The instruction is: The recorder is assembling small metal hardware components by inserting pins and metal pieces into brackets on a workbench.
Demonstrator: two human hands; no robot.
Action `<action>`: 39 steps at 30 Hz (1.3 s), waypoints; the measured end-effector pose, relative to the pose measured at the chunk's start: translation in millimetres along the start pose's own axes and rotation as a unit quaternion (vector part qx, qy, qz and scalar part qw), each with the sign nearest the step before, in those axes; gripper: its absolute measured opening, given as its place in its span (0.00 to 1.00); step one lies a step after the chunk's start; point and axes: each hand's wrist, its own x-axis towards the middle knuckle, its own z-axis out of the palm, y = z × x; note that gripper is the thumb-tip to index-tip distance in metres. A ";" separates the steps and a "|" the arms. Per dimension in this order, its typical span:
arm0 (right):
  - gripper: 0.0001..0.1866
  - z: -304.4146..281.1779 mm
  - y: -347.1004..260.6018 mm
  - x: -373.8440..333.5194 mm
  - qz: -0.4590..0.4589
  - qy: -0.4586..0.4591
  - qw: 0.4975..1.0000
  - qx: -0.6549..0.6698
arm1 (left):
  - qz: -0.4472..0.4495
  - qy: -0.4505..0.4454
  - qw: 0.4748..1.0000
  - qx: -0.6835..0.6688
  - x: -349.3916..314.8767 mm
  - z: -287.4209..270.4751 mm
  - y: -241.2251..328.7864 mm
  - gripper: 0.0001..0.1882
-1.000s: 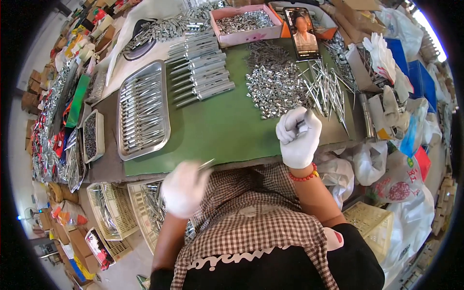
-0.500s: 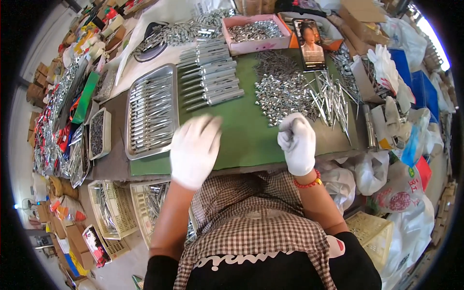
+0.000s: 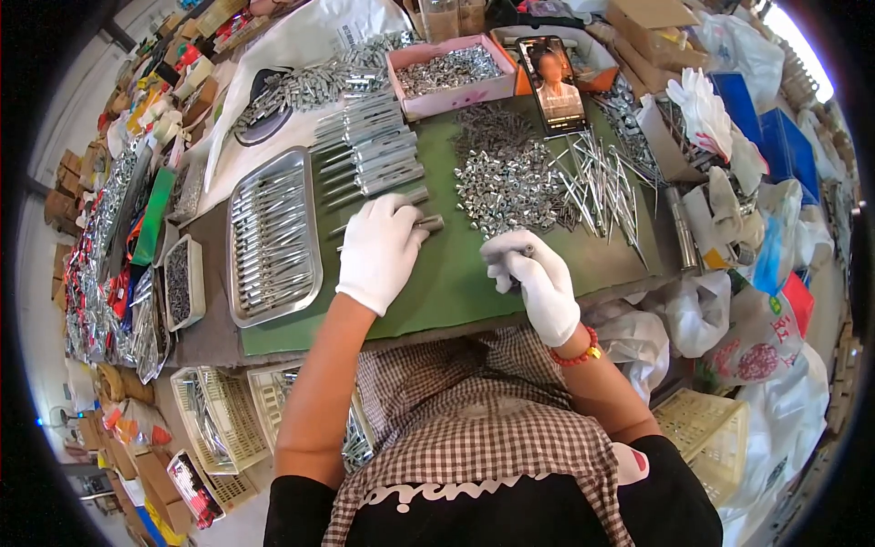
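My left hand (image 3: 381, 255), in a white glove, rests at the near end of a row of silver metal tubes with thin shafts (image 3: 374, 150). Its fingers curl over the nearest metal tube (image 3: 430, 222), whose end sticks out past the fingertips. My right hand (image 3: 540, 290), also gloved, is closed, and a small dark cylindrical metal piece (image 3: 528, 251) shows between thumb and fingers. Just beyond it lies a pile of small shiny metal fittings (image 3: 501, 187), with a heap of thin dark pins (image 3: 497, 129) behind. To its right, long slender metal rods (image 3: 602, 187) lie loosely spread.
A steel tray (image 3: 313, 273) of finished-looking rods stands left on the green mat (image 3: 428, 305). Beyond are a pink box (image 3: 456, 102) of small parts and a propped phone (image 3: 553, 87). A narrow white bin (image 3: 185, 283) sits far left; gloves (image 3: 702, 114) lie right.
My left hand has moved forward and settled on the nearest tube of the row. My right hand has shifted slightly left and nearer, turning so the dark piece shows.
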 end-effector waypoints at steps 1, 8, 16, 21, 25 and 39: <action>0.12 0.6 -6.8 -4.5 0.043 0.007 0.999 0.003 | 0.000 -0.001 1.000 0.001 -5.5 -1.3 -3.1 0.09; 0.18 -2.3 -32.1 -15.7 0.157 0.009 0.971 -0.180 | 0.053 -0.134 0.987 -0.069 -17.0 -27.9 29.5 0.12; 0.15 -8.6 -38.0 -8.1 0.191 -0.018 0.966 -0.173 | 0.078 -0.121 0.984 -0.101 -25.3 -32.0 54.6 0.16; 0.14 -14.2 -29.6 -9.5 0.150 -0.054 0.931 -0.327 | 0.054 -0.109 0.983 -0.134 -31.3 -32.3 52.9 0.17; 0.09 -19.8 -25.3 -10.0 0.103 -0.020 0.948 -0.299 | 0.021 -0.112 0.985 -0.131 -30.3 -30.5 55.7 0.17; 0.10 -23.8 -24.6 -12.4 0.043 -0.026 0.939 -0.341 | 0.000 -0.087 0.988 -0.128 -28.6 -19.5 64.9 0.16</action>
